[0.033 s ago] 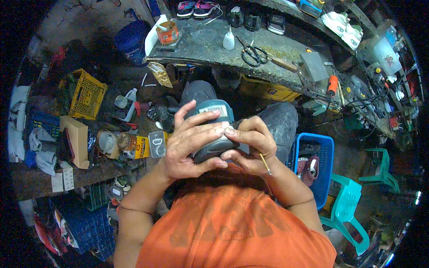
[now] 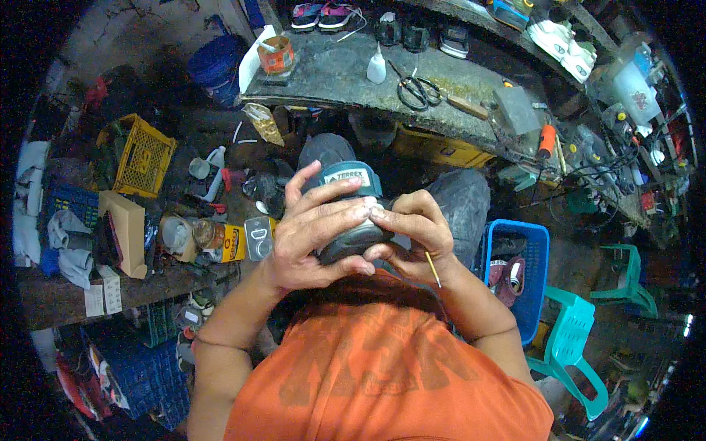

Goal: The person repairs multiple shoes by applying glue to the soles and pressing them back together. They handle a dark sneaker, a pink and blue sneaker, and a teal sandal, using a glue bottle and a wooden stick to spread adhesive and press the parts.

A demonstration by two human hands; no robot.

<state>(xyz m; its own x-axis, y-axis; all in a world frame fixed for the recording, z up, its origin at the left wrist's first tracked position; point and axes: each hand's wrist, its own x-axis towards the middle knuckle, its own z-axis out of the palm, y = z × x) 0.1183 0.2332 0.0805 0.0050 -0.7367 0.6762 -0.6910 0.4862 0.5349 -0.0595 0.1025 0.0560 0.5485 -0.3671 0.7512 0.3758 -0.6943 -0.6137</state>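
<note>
Over my lap I hold a dark sandal point(image 2: 353, 246) with a teal strap that bears a pale label. My left hand point(image 2: 305, 231) wraps its side, fingers laid across the top and thumb at the near end. The thumb and fingers of my right hand point(image 2: 423, 235) pinch the right edge, close to my left fingertips. A thin yellowish stick point(image 2: 432, 268) juts from beneath my right hand toward the wrist; how it is held is hidden. My hands cover much of the sandal's middle.
Ahead is a worn workbench point(image 2: 331, 70) with scissors point(image 2: 419, 93), a white squeeze bottle point(image 2: 376, 67) and an orange can point(image 2: 276, 56). A blue basket point(image 2: 543, 287) with shoes stands right, near a green chair point(image 2: 570, 323). Left are a yellow crate point(image 2: 147, 158) and a cardboard box point(image 2: 125, 231).
The sandal has tilted slightly, so more of the strap's label shows. The stick at my right hand has shifted a little. Both hands keep their grip.
</note>
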